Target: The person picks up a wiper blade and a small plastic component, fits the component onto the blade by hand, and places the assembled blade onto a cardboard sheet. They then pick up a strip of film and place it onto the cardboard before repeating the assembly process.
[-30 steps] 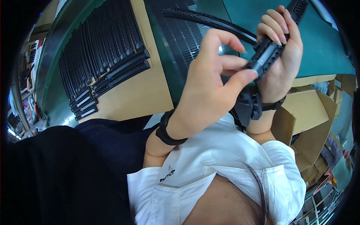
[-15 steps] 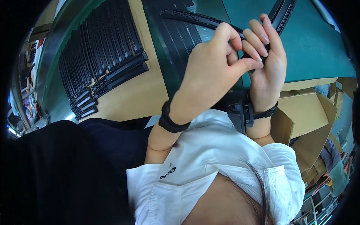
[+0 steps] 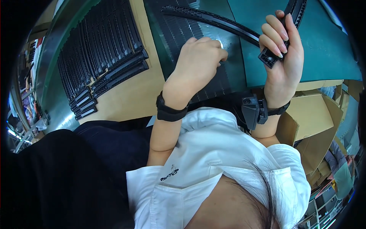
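My right hand (image 3: pixel 284 49) is closed around a long black plastic strip (image 3: pixel 268 59), whose squared end sticks out below the fingers and whose far part rises past the upper edge. A second, slightly curved black strip (image 3: pixel 213 21) runs from the upper middle to the right hand's fingers; whether they also grip it, I cannot tell. My left hand (image 3: pixel 202 61) is apart from both strips, over a dark area with rows of small shiny pieces (image 3: pixel 196 32). Its fingers are curled in, and the fingertips are mostly hidden.
To the left, many similar black strips (image 3: pixel 99 42) lie side by side on tan cardboard (image 3: pixel 146 89). A green mat (image 3: pixel 316 49) covers the table on the right. Below its edge stands an open cardboard box (image 3: pixel 309 118). Dark fabric (image 3: pixel 49 171) fills the lower left.
My left hand has drawn away from the right hand, leftward and down toward the rows of shiny pieces. My right hand has shifted right with its strip, baring the strip's squared end.
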Demonstrator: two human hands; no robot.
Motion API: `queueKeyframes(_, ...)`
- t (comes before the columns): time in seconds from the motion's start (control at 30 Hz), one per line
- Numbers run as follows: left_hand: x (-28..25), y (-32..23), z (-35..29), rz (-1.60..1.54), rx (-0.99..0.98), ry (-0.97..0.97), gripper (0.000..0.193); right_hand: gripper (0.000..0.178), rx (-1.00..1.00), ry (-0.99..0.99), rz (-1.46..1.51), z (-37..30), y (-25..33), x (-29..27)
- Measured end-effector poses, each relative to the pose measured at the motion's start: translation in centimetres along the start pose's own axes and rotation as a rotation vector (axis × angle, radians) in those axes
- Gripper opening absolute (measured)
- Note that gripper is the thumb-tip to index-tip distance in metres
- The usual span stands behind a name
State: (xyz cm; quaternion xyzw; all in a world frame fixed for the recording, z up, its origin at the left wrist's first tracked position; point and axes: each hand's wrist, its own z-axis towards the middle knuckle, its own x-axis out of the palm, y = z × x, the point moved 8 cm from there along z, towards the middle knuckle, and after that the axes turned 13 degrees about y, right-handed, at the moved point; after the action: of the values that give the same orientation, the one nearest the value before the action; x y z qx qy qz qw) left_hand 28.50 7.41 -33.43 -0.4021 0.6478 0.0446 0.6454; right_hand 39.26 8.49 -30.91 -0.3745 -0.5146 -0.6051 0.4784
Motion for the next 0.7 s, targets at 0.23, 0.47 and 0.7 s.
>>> queueKeyframes(0.23, 0.5, -0.5, -0.7, 0.058, -0.002, -0.002, 0.007, 0.016, 0.020, 0.037, 0.024, 0.1, -0.5, 0.5)
queueKeyframes(0.47, 0.4, -0.9, -1.0, 0.086, -0.011, 0.006, 0.002, 0.015, -0.003, 0.039, 0.012, -0.2, -0.3, 1.3)
queueKeyframes(0.7, 0.4, -2.1, -1.6, 0.189, -0.015, -0.066, 0.007, 0.014, -0.017, 0.068, 0.014, -1.0, 0.0, 2.8)
